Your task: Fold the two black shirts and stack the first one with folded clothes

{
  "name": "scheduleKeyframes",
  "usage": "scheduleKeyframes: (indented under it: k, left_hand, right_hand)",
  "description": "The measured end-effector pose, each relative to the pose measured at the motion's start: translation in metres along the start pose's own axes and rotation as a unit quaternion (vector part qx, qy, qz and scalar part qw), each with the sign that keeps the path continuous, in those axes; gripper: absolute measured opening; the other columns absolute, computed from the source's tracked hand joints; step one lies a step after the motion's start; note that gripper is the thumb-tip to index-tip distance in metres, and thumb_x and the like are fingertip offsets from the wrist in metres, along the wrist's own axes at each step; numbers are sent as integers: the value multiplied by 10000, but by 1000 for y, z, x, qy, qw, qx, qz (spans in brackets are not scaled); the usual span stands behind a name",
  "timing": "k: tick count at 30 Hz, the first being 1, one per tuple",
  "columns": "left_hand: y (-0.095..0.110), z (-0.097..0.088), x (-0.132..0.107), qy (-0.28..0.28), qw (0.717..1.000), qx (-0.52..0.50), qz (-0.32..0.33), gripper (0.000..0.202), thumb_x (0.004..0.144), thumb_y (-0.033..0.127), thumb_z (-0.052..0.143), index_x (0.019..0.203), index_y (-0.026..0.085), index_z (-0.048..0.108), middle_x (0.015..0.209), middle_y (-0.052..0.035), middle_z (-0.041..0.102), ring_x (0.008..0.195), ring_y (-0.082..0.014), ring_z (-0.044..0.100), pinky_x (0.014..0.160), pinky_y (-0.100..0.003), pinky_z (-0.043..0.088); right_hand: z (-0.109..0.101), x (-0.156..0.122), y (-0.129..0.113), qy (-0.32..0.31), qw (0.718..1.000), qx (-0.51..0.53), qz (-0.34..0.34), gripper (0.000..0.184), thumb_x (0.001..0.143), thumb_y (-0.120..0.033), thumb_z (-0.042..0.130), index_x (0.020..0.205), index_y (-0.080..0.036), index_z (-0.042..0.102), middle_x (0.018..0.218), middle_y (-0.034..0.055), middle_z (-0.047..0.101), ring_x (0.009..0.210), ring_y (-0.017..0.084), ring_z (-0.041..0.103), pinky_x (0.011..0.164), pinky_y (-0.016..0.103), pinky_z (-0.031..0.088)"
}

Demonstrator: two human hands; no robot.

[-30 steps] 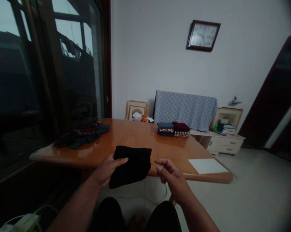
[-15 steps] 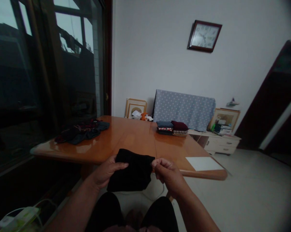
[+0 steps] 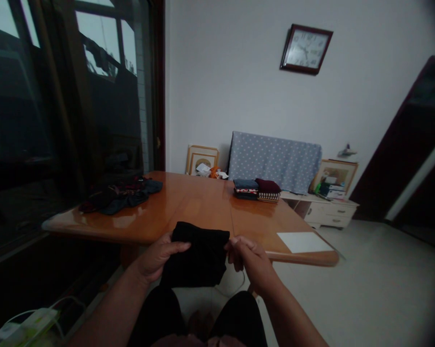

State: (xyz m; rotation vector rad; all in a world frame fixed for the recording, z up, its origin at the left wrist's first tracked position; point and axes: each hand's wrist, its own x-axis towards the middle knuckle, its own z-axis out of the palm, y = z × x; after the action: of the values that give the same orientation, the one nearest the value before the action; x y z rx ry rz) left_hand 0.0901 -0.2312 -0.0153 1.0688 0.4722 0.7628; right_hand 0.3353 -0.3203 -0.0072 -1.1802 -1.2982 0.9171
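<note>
The folded black cloth (image 3: 199,253) hangs between both hands at the near tabletop (image 3: 203,207) edge, its long axis running side to side, folded top edge level. The left hand (image 3: 158,255) grips its left side, thumb on top; the right hand (image 3: 248,255) pinches its upper right corner.

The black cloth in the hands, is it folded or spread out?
Folded: the black cloth is a compact, thick rectangle, pinched at either side by the left hand and the right hand.
</note>
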Motion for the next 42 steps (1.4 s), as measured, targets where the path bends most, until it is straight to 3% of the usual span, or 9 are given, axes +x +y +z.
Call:
scheduleKeyframes:
  k: [8, 14, 20, 23, 28, 32, 35, 39, 42]
  left_hand:
    - [-2, 4, 0, -4, 1000, -17, -4, 365, 733, 181, 790, 1091, 140, 734, 1055, -134, 753, 921, -276, 725, 914, -409, 528]
    - [-2, 0, 1, 15, 1000, -23, -3, 317, 729, 204, 797, 1030, 123, 742, 981, -140, 762, 847, -268, 733, 846, -398, 551]
    - [-1, 6, 3, 26, 999, -18, 13, 373, 751, 213, 786, 1112, 143, 724, 1047, -137, 755, 907, -280, 727, 879, -409, 540]
    - [-2, 8, 4, 26, 999, -17, 11, 361, 759, 197, 779, 1114, 160, 724, 1057, -124, 756, 919, -274, 726, 891, -405, 535]
    - [-5, 9, 3, 14, 1000, -16, 4, 379, 728, 166, 798, 1102, 150, 737, 1064, -127, 755, 948, -270, 721, 950, -409, 509]
    - [-5, 9, 3, 11, 1000, -19, -2, 373, 716, 167, 805, 1083, 137, 745, 1040, -134, 758, 919, -272, 726, 938, -412, 512]
    - [-4, 10, 2, -2, 999, -32, -6, 370, 733, 176, 793, 1098, 135, 739, 1058, -141, 752, 946, -282, 721, 955, -425, 501]
    - [-5, 13, 2, -25, 999, -28, -6, 402, 752, 183, 779, 1145, 125, 718, 1091, -159, 740, 984, -303, 709, 954, -435, 498]
    - [-7, 13, 3, -27, 999, -27, 0, 426, 760, 201, 779, 1172, 128, 702, 1119, -161, 731, 1004, -301, 704, 978, -441, 484]
  right_hand:
    - [3, 8, 14, 48, 997, -39, -52, 339, 774, -455, 748, 809, -214, 512, 609, -75, 452, 554, 91, 385, 530, 218, 305]
    - [-6, -8, 11, 67, 989, -86, -105, 258, 906, -461, 581, 847, -212, 549, 698, -33, 498, 630, 120, 451, 582, 245, 371]
    - [8, -24, -1, 29, 922, -293, -253, 480, 775, -494, 748, 1141, -211, 617, 931, 51, 606, 840, 198, 568, 718, 315, 445]
    - [15, -18, 4, 64, 905, -316, -277, 291, 853, -388, 673, 1091, -222, 646, 883, 48, 616, 821, 195, 588, 707, 315, 452]
    - [14, -5, 16, 136, 926, -262, -237, 161, 903, -362, 592, 947, -225, 665, 820, 30, 614, 752, 170, 590, 667, 295, 457]
    - [10, 0, 19, 181, 956, -189, -129, 467, 772, -487, 741, 1134, -217, 623, 1064, 85, 648, 945, 228, 620, 785, 347, 496]
    - [9, 1, 15, 112, 992, -53, -30, 785, 693, -523, 803, 1353, -219, 506, 1318, 130, 595, 1200, 289, 564, 952, 411, 476]
    - [12, -1, 4, -55, 994, 83, 32, 631, 711, -528, 791, 1229, -206, 628, 1242, 105, 673, 1204, 299, 584, 1055, 455, 415]
    - [17, -2, 0, -45, 991, 122, 38, 537, 712, -520, 796, 1129, -200, 685, 1149, 90, 718, 1138, 298, 622, 1060, 468, 408]
